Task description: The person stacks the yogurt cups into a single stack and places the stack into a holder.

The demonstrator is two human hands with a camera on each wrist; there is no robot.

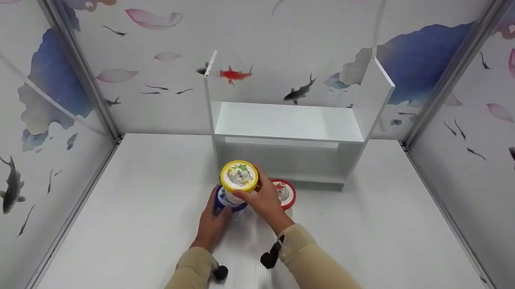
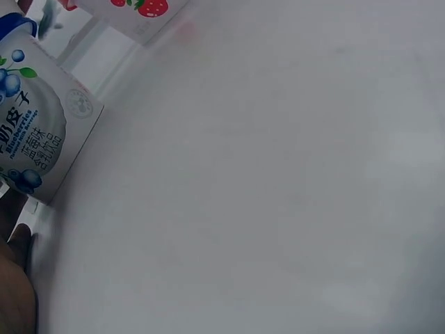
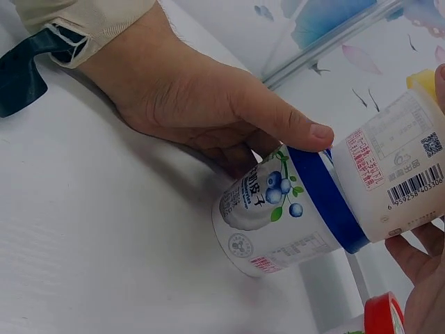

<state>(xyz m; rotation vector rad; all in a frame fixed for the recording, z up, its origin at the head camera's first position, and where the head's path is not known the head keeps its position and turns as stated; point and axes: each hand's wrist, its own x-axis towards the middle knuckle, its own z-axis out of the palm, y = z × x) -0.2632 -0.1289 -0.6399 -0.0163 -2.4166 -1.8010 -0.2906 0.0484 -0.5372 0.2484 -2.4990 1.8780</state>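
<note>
Yellow-lidded cup [image 1: 239, 175]: lid up, long axis roughly vertical, base at the lid of the blue-lidded cup [image 3: 278, 216]; can't tell if fully seated. Right hand [image 1: 266, 202] has it pinched, thumb near side, fingers to the right. Blue-lidded cup also lid up, long axis near vertical, left hand [image 1: 212, 223] curled round its left side, thumb at lid rim. Red-lidded cup [image 1: 287, 195] just right, lid up, partly behind right hand. White shelf [image 1: 287, 121] on far side of white table [image 1: 157, 191].
</note>
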